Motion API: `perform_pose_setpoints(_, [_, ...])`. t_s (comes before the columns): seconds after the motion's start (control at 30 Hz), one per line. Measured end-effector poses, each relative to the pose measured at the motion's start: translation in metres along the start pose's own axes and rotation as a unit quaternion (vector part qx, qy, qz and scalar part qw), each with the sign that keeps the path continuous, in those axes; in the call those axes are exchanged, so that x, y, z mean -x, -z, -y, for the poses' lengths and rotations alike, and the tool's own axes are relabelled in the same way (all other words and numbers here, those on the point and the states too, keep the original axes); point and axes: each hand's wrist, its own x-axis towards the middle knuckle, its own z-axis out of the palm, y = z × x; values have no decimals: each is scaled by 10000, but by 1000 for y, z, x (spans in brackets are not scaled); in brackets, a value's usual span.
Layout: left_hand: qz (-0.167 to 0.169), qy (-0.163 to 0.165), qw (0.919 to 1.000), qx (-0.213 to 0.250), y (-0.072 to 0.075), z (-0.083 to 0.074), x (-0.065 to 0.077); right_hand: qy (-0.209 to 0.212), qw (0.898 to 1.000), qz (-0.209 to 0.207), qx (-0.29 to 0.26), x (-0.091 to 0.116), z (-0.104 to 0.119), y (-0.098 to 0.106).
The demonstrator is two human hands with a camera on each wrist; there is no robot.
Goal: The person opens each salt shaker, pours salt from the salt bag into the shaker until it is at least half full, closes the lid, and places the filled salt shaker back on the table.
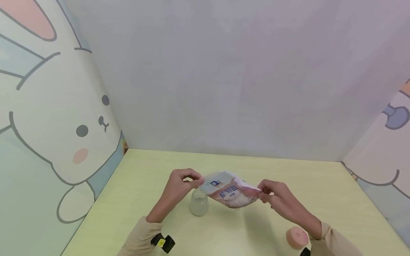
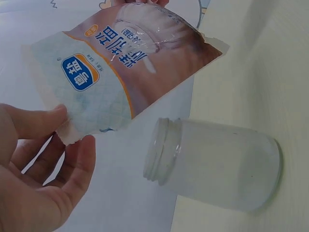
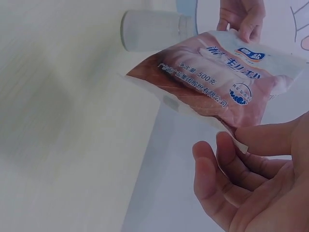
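Observation:
A printed salt bag (image 1: 229,192), pale blue and brownish pink, hangs tilted in the air between both hands. My left hand (image 1: 182,185) pinches one corner at its pale end, thumb on top in the left wrist view. At the opposite end, my right hand (image 1: 282,199) pinches another corner between thumb and fingertip; the right wrist view shows "500克" on the bag's face. Below and to the left of the bag stands a clear glass jar (image 1: 199,206), upright and lidless, with a threaded neck (image 2: 164,150). Part of its mouth is hidden behind the bag in the head view.
A round pink thing (image 1: 295,238) sits on the pale yellow table (image 1: 153,163) beside the right forearm. Behind the table rises a plain grey wall (image 1: 217,89). Side panels with a cartoon rabbit (image 1: 61,117) flank the table.

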Motion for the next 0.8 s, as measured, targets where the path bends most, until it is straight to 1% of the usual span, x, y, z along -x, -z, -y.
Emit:
perform_pose_setpoints(0.17, [-16, 53, 9999, -116, -1, 4, -1, 62, 9999, -33, 136, -2, 1, 0])
perform_pose_setpoints(0.33, [62, 81, 9999, 27, 3, 8, 3, 286, 9989, -122, 351, -4, 1, -4])
perform_pose_setpoints(0.47, [122, 74, 9999, 35, 5, 13, 4, 409, 9976, -164, 529, -6, 1, -5])
perform_pose_setpoints(0.63, [205, 19, 9998, -21, 6, 19, 2, 434, 9961, -214, 738, -9, 3, -3])
perform_pose_setpoints(0.8, [255, -14, 9997, 27, 7, 20, 0, 374, 9954, -264, 847, -12, 6, -1])
